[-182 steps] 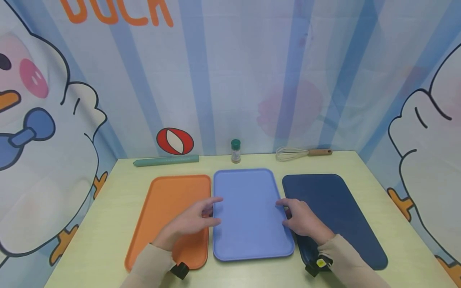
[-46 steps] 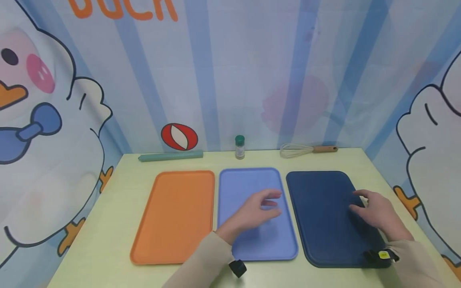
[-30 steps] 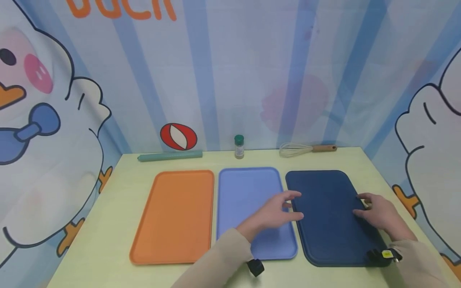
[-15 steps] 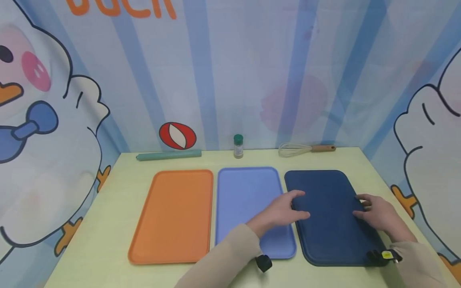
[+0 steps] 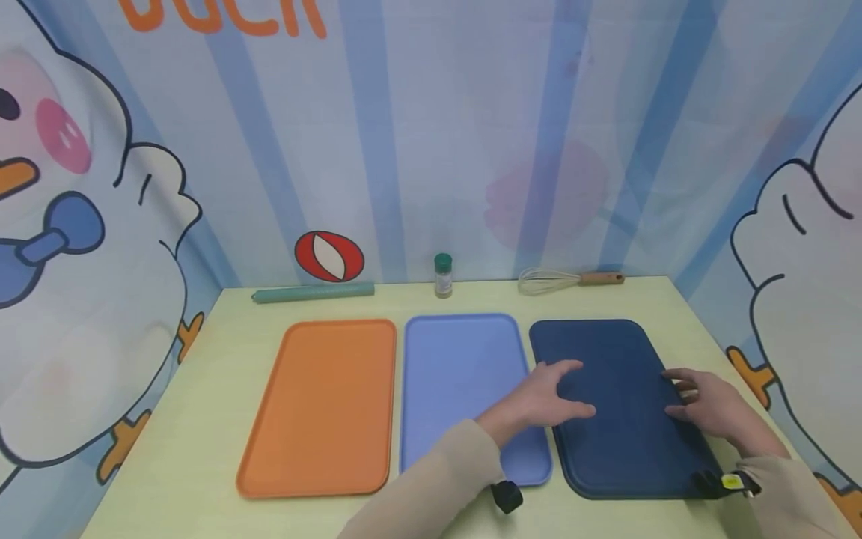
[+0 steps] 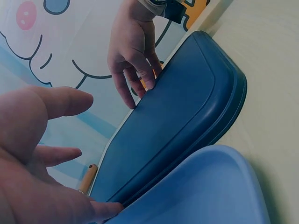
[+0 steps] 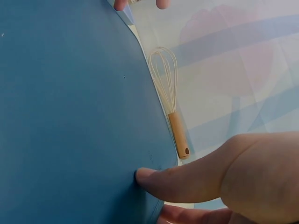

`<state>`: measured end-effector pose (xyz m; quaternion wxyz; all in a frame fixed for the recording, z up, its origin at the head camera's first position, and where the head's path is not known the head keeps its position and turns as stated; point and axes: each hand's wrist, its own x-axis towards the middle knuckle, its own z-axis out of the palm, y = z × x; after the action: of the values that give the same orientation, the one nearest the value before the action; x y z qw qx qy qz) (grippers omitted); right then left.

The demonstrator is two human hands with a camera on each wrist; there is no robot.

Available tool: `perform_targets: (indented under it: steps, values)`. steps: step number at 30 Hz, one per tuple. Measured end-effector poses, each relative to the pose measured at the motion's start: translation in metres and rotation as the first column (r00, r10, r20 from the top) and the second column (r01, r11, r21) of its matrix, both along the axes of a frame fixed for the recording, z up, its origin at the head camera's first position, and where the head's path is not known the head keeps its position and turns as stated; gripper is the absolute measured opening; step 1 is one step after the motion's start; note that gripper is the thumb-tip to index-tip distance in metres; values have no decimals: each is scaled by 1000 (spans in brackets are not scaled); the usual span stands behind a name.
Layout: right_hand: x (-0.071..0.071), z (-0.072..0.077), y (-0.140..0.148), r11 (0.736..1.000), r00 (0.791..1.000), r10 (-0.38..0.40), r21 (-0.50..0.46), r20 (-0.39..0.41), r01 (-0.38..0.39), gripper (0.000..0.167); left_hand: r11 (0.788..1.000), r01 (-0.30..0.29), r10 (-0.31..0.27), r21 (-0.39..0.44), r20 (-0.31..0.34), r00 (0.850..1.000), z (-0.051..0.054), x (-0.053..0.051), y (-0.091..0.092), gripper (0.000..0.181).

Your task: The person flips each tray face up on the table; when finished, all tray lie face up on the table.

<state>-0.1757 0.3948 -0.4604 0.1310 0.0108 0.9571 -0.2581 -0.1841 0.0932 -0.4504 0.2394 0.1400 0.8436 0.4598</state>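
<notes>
The navy tray (image 5: pixel 626 464) lies flat at the right of the table; in the left wrist view its edge looks double. My left hand (image 5: pixel 542 397) is over the gap between it and the periwinkle tray (image 5: pixel 458 359), thumb and index finger spread above the navy tray's left side. In the left wrist view one left fingertip is at the navy rim. My right hand (image 5: pixel 714 408) touches the navy tray's right edge. The right wrist view has its thumb (image 7: pixel 187 184) on the tray's surface, with other fingers partly hidden beyond the edge.
An orange tray (image 5: pixel 316 412) lies at the left. Along the back edge are a green stick-like object (image 5: pixel 313 293), a small green-capped jar (image 5: pixel 443 277) and a whisk (image 5: pixel 572 280). A duck-printed cloth (image 5: pixel 444 150) surrounds the table (image 5: pixel 182 419).
Both hands have moved right from the periwinkle tray to the navy tray. Lately the left hand has slid further right to the navy tray's left edge; the right hand has stayed at its right edge.
</notes>
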Motion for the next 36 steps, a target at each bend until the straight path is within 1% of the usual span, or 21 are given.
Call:
perform_targets:
  steps: [4, 8, 11, 18, 22, 25, 31, 36]
  values:
    - [-1, -3, 1, 1000, 1000, 12, -17, 23, -11, 71, 1000, -18, 17, 25, 25, 1000, -3, 1, 2, 67]
    - [0, -4, 0, 1000, 1000, 17, -24, 13, -16, 71, 998, -31, 29, 56, 40, 999, -4, 2, 3, 67]
    - [1, -3, 0, 1000, 1000, 17, -22, 2, -17, 70, 998, -32, 31, 62, 21, 999, -5, 3, 2, 68]
    - [-1, -2, 0, 1000, 1000, 19, -6, 1, -19, 70, 996, -25, 30, 82, -66, 997, -8, 4, 3, 72]
    - [-1, -2, 0, 1000, 1000, 18, -3, -11, -18, 70, 995, -17, 26, 100, -91, 995, -10, 4, 3, 72]
    - [-1, -1, 1, 1000, 1000, 16, -9, -18, -17, 69, 993, -9, 21, 115, -103, 995, -11, 5, 3, 72]
    - [-2, -1, 2, 1000, 1000, 18, -14, -23, -19, 69, 991, 8, 8, 137, -116, 993, -10, 7, 2, 70]
    - [-2, -1, 4, 1000, 1000, 18, -18, -17, -18, 70, 988, 9, 6, 153, -100, 995, -9, 8, 3, 71]
